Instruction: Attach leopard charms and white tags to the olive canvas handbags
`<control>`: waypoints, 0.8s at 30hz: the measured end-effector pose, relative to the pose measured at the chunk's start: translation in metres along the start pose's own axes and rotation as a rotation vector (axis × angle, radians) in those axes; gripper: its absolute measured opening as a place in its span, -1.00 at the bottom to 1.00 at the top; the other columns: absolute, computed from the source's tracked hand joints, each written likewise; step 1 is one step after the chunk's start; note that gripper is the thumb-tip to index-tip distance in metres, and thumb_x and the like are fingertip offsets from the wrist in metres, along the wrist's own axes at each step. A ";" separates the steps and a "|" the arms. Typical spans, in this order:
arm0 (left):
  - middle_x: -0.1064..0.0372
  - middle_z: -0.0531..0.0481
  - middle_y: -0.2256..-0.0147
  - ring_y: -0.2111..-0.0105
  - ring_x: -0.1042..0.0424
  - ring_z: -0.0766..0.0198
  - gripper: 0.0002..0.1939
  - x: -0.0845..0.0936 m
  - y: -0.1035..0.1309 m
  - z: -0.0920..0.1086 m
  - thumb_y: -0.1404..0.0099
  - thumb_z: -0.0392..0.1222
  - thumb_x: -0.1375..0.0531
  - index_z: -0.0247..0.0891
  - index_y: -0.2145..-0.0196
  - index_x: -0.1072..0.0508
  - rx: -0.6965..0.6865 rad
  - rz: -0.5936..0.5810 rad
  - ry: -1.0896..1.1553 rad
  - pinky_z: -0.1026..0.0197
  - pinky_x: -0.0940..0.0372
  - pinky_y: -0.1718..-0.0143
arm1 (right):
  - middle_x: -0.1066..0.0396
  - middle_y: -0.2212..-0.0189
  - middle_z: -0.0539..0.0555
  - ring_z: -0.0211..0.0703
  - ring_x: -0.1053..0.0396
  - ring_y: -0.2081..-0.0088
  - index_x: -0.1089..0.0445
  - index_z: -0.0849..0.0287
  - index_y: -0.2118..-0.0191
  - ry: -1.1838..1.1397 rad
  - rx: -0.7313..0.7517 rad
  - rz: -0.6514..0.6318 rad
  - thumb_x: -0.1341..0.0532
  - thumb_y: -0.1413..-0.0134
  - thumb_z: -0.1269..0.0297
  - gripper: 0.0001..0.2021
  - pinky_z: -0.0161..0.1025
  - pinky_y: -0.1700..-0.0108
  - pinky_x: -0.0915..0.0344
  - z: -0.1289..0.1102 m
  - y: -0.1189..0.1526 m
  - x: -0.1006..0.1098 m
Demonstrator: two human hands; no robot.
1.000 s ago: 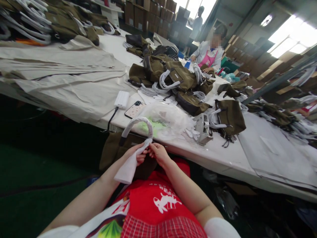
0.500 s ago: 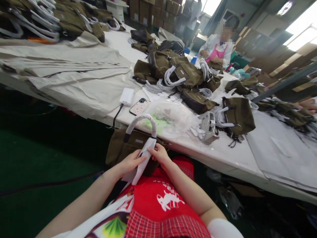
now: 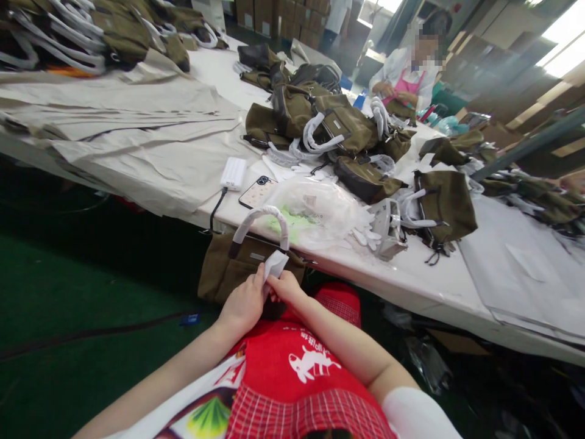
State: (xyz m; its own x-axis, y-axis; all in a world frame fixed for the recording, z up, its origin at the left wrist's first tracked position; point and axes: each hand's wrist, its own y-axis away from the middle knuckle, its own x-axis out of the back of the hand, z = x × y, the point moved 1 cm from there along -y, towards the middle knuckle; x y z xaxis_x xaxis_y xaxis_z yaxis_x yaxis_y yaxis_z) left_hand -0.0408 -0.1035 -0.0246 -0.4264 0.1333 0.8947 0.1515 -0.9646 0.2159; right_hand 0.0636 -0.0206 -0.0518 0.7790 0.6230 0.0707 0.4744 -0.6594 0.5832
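An olive handbag [image 3: 214, 268] hangs against the table's front edge, its arched handle [image 3: 262, 212] wrapped in white and pointing up. A white wrapping strip [image 3: 275, 263] is folded at the handle's right end. My left hand [image 3: 247, 299] is closed on the strip from the left, its fingers pressed along it. From the right, my right hand [image 3: 287, 286] pinches the same strip, close to the left fingertips. The strip's lower part is hidden behind my hands.
Just beyond are a phone [image 3: 256, 192], a white power bank [image 3: 233, 174] with a cable, and a clear plastic bag [image 3: 315, 204]. A metal holder [image 3: 388, 228] and heaped olive bags [image 3: 351, 131] lie on the table [image 3: 411, 286]. Across it, a person in a pink apron [image 3: 406, 85] works.
My left hand has moved up and wrapped further round the strip, whose long loose lower end no longer shows. My right hand has shifted slightly down and left along it.
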 end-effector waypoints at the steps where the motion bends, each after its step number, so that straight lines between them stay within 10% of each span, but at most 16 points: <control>1: -0.40 -0.39 0.04 0.15 -0.50 -0.05 -0.41 0.000 0.001 0.001 -0.41 -0.23 0.13 -0.49 -0.34 0.07 -0.001 0.005 -0.053 0.06 -0.34 0.20 | -0.26 0.73 -0.07 -0.37 -0.20 0.73 -0.30 0.23 0.58 -0.009 -0.005 -0.008 -0.16 -0.11 0.33 -0.75 -0.44 0.70 -0.06 -0.001 0.001 0.000; 11: -0.20 -0.45 -0.18 0.07 -0.47 -0.08 -0.42 -0.002 0.005 0.002 -0.35 -0.34 0.07 -0.32 -0.32 -0.10 -0.091 0.068 -0.156 0.00 -0.40 0.15 | -0.19 0.76 -0.02 -0.31 -0.14 0.72 -0.27 0.19 0.59 -0.140 -0.068 0.010 -0.04 -0.27 -0.03 -0.51 -0.37 0.69 -0.07 -0.012 0.001 -0.004; 17: -0.29 -0.25 -0.17 -0.06 -0.39 -0.05 -0.43 0.009 0.006 -0.011 -0.30 -0.13 -0.11 -0.23 -0.25 -0.21 -0.041 0.147 0.379 -0.04 -0.29 -0.09 | -0.20 0.73 -0.04 -0.27 -0.15 0.69 -0.28 0.16 0.52 -0.192 0.001 0.162 -0.11 -0.27 0.08 -0.63 -0.33 0.61 -0.11 -0.008 -0.004 -0.002; 24: -0.53 -0.21 0.40 0.43 -0.50 0.09 -0.41 0.015 -0.009 -0.022 -0.12 0.28 -0.22 -0.37 0.24 -0.52 0.302 -0.429 1.396 0.10 -0.41 0.36 | -0.16 0.73 -0.05 -0.30 -0.14 0.68 -0.24 0.14 0.54 -0.103 0.080 0.105 -0.09 -0.24 -0.11 -0.54 -0.37 0.63 -0.07 -0.003 -0.007 0.000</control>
State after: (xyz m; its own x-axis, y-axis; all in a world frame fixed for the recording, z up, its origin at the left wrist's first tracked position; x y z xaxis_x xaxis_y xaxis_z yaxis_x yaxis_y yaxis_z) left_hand -0.0683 -0.0981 -0.0220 -0.9470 -0.1007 -0.3052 -0.1033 -0.8039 0.5857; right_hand 0.0588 -0.0144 -0.0533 0.8618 0.5055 0.0420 0.4166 -0.7526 0.5100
